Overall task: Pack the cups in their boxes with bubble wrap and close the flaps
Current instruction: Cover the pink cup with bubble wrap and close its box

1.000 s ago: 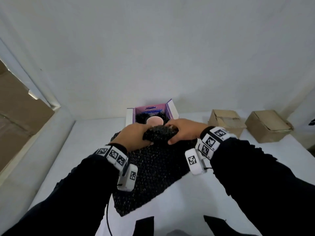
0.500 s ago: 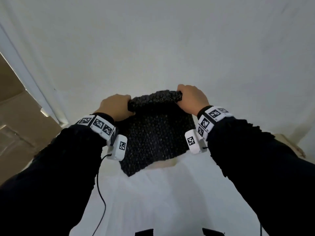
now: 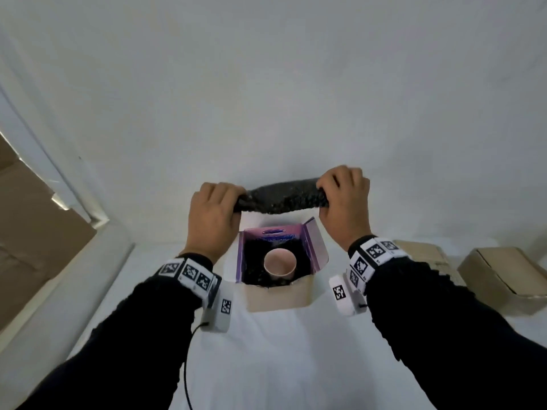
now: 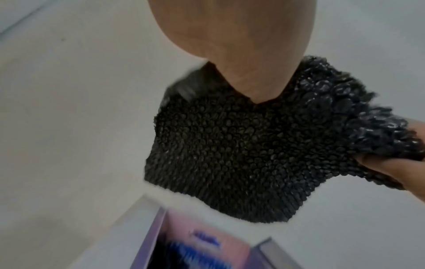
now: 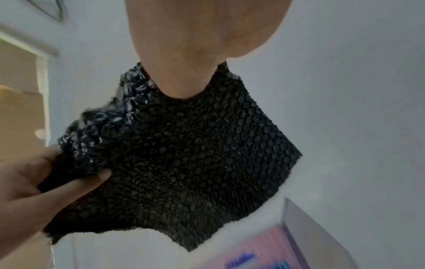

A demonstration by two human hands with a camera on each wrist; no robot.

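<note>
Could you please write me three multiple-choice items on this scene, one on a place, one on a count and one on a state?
1. Where is the pink cup?
A. inside the open purple box
B. on a brown box
C. in the left hand

2. How many closed brown boxes stand to the right?
A. none
B. two
C. four

3. How is the black bubble wrap held?
A. lying flat on the table
B. by one hand only
C. by the left hand and the right hand, above the box

Answers: 1 A, the cup stands amid dark wrap inside; 2 B, two show; 3 C, each hand grips an end.

Hands (image 3: 278, 208) grip bubble wrap (image 3: 281, 196) above open box (image 3: 278, 297).
</note>
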